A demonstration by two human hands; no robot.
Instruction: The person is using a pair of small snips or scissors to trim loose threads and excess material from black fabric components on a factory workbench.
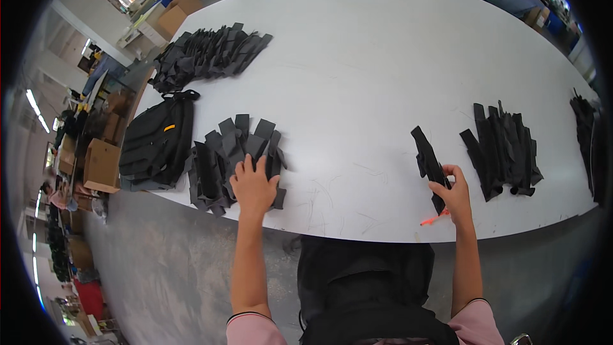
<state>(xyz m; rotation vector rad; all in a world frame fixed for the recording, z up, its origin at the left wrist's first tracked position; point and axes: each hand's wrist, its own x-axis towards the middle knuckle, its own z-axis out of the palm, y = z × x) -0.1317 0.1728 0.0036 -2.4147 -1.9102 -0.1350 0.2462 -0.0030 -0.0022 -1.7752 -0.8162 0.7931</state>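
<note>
My left hand [253, 186] lies with fingers spread on a pile of black fabric pieces [211, 169] near the table's front left. None of them is visibly gripped. At the right, my right hand [454, 197] is closed around a narrow black fabric piece [426, 153], its thumb on one side and fingers on the other. That piece slants up and to the left above the white table [345, 89]. A small orange-red item [434, 219] shows at the table edge just below this hand; I cannot make out what it is. Beside it to the right lies another pile of black fabric pieces [504, 150].
A black backpack [159, 144] with an orange tab lies at the table's left edge. Behind it sits a larger heap of black pieces [207, 54]. More dark pieces [584, 140] are at the far right rim. Cardboard boxes [102, 165] stand on the left.
</note>
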